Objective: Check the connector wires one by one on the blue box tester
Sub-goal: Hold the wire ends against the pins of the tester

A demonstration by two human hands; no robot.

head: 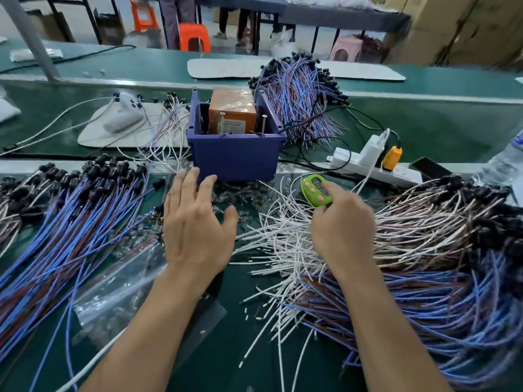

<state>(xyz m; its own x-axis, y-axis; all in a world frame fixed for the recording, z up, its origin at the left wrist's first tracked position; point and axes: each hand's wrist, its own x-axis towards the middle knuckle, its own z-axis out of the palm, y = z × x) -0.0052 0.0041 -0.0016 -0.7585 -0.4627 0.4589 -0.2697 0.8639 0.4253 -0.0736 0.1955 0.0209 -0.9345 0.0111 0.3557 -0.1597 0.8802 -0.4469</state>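
The blue box tester (235,154) stands mid-table, with an orange unit (232,111) and two upright metal pins inside. My left hand (195,222) hovers flat, fingers spread, just in front of the box over small clear parts, holding nothing. My right hand (339,224) grips a small green counter (314,188) above a heap of white wires (283,239). Blue and brown connector wires with black ends lie in piles at the left (70,216) and at the right (438,278).
Another wire bundle (300,97) leans behind the box. A white power strip (373,165) with an orange plug sits to the right, a clear plastic bag (119,284) at lower left, a plastic bottle (506,162) at the right edge. Stools and people's legs are beyond the table.
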